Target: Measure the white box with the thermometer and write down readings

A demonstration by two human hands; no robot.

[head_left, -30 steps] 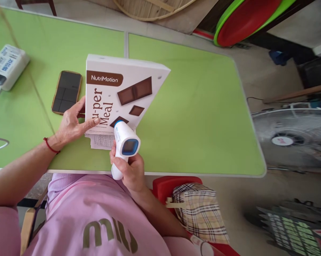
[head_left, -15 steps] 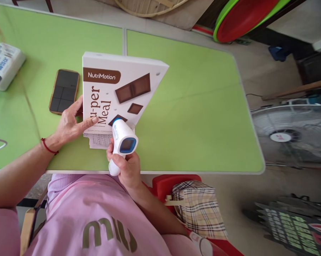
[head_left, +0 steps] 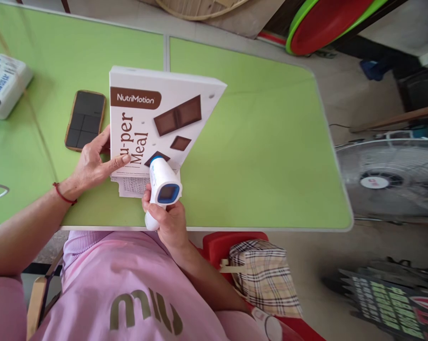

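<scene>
both hands are occupied over the near side of a green table (head_left: 263, 156). the left hand (head_left: 93, 163) grips a white box (head_left: 164, 106) by its left side, thumb pressed flat on the printed front and the fingers passing out of sight behind it. the right hand (head_left: 173, 222) is closed around the handle of a white handheld thermometer (head_left: 164, 175), its blue-rimmed screen facing up towards the person and its blue nose end towards the lower part of the box. whether that nose touches the cardboard, i cannot tell.

the box is held tilted, front towards the person, with a brown "nutrimotion" label and pictures of dark chocolate pieces. a sheet of printed paper (head_left: 130, 187) sticks out below its bottom edge. whether the box rests on the table is hidden.

a phone (head_left: 86, 118) in a brown-edged case lies flat beside the left hand, and a white power bank (head_left: 13, 85) with a plug in its near end sits farther left. a red bracelet (head_left: 63, 195) circles the left wrist. to the right, beyond the table, is a fan (head_left: 375, 182); nearer the person, plaid cloth (head_left: 267, 279) lies over a red chair (head_left: 217, 246).
</scene>
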